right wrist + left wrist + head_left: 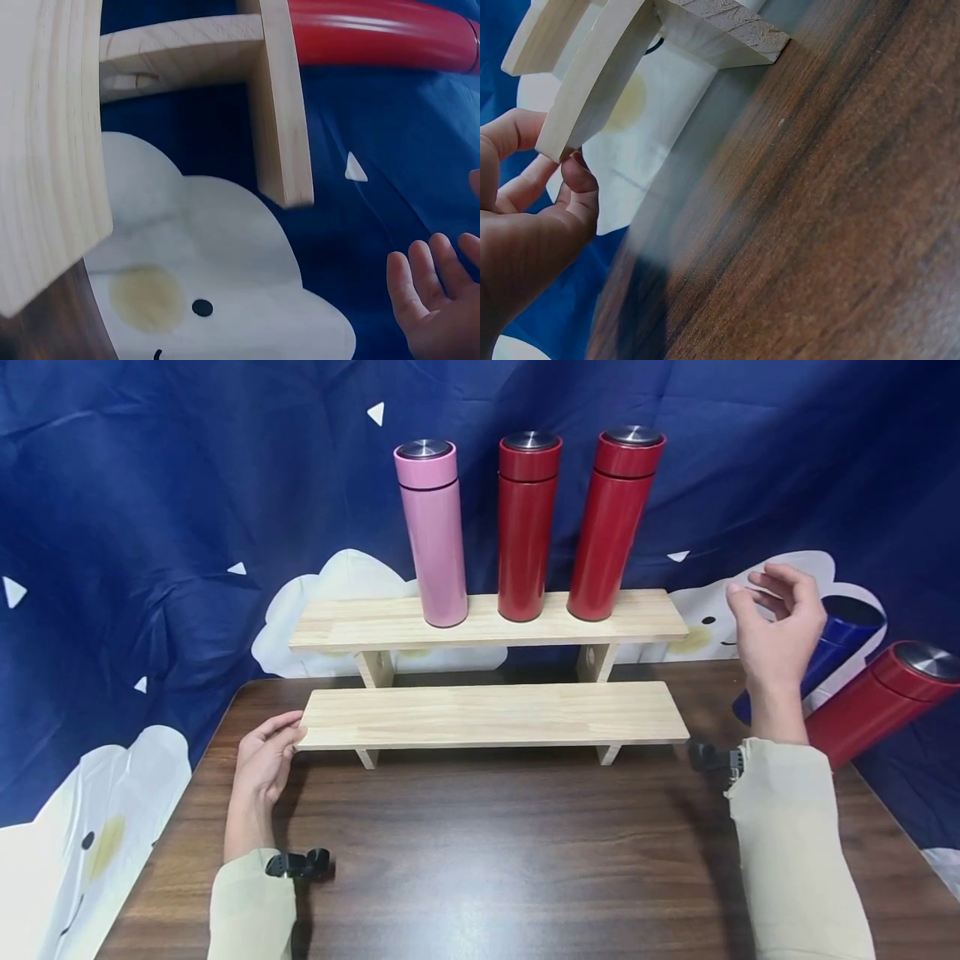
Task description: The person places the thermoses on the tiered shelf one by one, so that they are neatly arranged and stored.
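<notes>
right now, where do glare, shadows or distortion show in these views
Head: pale glare on the table, a shadow beside the right sleeve; left wrist: a hazy strip along the table's edge, the lower shelf board looking bowed; right wrist: dim light, the red bottle seeming to curve.

Room is left over the lower shelf [491, 714] and, at 6 o'clock from it, over the bench [487, 852]. Passage is blocked by three flasks [525, 539] from 11 to 1 o'clock, by a blue cylinder [837, 642] and a separate red flask [881, 710] at 3, and by the left grip [266, 758] at 9.
</notes>
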Demonstrator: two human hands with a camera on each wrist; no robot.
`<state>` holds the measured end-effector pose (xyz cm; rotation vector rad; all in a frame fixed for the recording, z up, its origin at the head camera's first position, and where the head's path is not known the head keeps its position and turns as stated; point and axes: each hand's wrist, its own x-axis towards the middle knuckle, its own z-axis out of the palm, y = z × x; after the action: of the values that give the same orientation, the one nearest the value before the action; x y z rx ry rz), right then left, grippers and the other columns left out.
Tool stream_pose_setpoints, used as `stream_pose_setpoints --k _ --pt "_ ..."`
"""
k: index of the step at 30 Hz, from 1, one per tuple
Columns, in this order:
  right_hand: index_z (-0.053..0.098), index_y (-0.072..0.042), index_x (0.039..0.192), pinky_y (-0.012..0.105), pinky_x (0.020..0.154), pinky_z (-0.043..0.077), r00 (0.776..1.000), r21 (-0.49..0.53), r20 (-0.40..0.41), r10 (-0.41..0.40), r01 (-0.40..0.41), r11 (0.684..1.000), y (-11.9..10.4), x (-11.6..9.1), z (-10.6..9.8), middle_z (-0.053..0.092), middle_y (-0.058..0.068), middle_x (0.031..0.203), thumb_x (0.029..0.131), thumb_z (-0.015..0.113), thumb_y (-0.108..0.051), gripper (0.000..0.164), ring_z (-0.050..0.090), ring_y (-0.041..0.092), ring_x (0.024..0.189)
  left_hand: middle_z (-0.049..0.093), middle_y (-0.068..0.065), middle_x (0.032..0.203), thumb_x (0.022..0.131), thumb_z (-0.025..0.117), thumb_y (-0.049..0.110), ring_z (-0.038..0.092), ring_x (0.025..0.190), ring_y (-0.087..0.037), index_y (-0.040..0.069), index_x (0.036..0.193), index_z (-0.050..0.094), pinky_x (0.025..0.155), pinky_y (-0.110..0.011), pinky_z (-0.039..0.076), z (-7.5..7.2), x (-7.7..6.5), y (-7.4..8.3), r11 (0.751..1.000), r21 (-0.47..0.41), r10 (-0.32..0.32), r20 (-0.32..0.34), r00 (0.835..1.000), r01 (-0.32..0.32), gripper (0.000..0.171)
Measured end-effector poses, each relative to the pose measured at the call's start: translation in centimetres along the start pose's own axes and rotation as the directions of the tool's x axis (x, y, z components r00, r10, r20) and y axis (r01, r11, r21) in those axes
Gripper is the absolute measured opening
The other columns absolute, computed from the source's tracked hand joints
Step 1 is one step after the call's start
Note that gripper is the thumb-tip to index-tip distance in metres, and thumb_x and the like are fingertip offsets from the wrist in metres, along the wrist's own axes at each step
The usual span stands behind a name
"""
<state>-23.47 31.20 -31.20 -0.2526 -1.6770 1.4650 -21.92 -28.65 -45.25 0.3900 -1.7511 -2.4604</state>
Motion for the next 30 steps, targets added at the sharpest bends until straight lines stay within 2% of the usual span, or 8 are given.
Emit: stream_pose_setpoints --k 5,11,16,19,21,26,30 --pt "0.069 -0.011 0.115 0.018 0.079 0.049 0.999 0.013 -0.050 0.003 -0.003 1.000 -0.1 0.3 -1.5 0.070 0.000 0.104 0.082 0.076 -0.003 0.034 0.067 0.008 0.088 0.067 -0.003 0.095 0.086 0.067 -0.015 0.063 0.084 -0.011 0.002 0.103 0.074 0.070 -0.019 0.054 0.1 0.0 0.0 1.000 -0.013 -0.002 0.006 1.000 0.002 0.026" --pt "0.070 -0.009 0.112 0.021 0.083 0.051 0.991 0.002 -0.129 -0.032 0.033 0.999 -0.7 0.8 -3.1 0.069 0.000 0.100 0.082 0.076 -0.003 0.031 0.065 0.009 0.088 0.065 -0.004 0.097 0.085 0.066 -0.016 0.063 0.085 -0.011 0.001 0.106 0.074 0.071 -0.019 0.054 0.1 0.0 -0.1 1.000 -0.013 -0.003 -0.004 1.000 0.003 0.027" --pt "0.070 -0.014 0.112 0.020 0.085 0.049 0.978 -0.110 -0.192 -0.082 0.061 0.992 -1.2 1.1 -4.5 0.068 -0.005 0.102 0.084 0.074 -0.008 0.029 0.064 0.005 0.090 0.066 -0.003 0.096 0.088 0.064 -0.016 0.064 0.085 -0.011 0.003 0.103 0.074 0.071 -0.019 0.055 0.0 0.0 -0.2 1.000 -0.016 -0.011 -0.009 1.000 0.011 0.027" --pt "0.068 -0.018 0.117 0.020 0.088 0.046 0.971 -0.206 -0.216 -0.103 0.058 0.977 -1.6 1.1 -5.4 0.065 -0.010 0.107 0.087 0.073 -0.013 0.031 0.063 0.003 0.098 0.066 -0.003 0.094 0.089 0.062 -0.017 0.064 0.083 -0.011 0.004 0.100 0.075 0.070 -0.018 0.054 -0.1 0.1 -0.3 1.000 -0.028 -0.012 -0.008 1.000 0.011 0.026" --pt "0.067 -0.018 0.119 0.020 0.091 0.044 0.969 -0.210 -0.231 -0.091 0.042 0.977 -1.9 1.2 -5.9 0.063 -0.010 0.110 0.088 0.071 -0.014 0.032 0.061 0.004 0.103 0.066 -0.003 0.092 0.090 0.061 -0.017 0.064 0.081 -0.010 0.004 0.099 0.075 0.068 -0.017 0.054 -0.1 0.1 -0.3 0.999 -0.037 -0.009 -0.005 1.000 0.009 0.026" --pt "0.066 -0.019 0.120 0.020 0.094 0.039 0.965 -0.123 -0.263 0.008 -0.041 0.992 -2.7 1.4 -6.9 0.063 -0.006 0.117 0.089 0.070 -0.008 0.033 0.059 0.006 0.108 0.066 -0.002 0.092 0.090 0.060 -0.018 0.063 0.079 -0.010 0.005 0.098 0.075 0.066 -0.017 0.053 -0.1 0.1 -0.4 1.000 -0.030 -0.005 -0.007 1.000 0.005 0.029" --pt "0.063 -0.023 0.126 0.018 0.097 0.036 0.960 -0.172 -0.276 0.050 -0.100 0.980 -2.9 1.4 -7.7 0.061 -0.010 0.121 0.093 0.068 -0.012 0.035 0.055 0.002 0.112 0.067 -0.002 0.092 0.090 0.060 -0.018 0.064 0.079 -0.010 0.005 0.098 0.075 0.066 -0.017 0.053 -0.1 0.1 -0.4 1.000 -0.026 -0.005 -0.001 1.000 0.005 0.028"
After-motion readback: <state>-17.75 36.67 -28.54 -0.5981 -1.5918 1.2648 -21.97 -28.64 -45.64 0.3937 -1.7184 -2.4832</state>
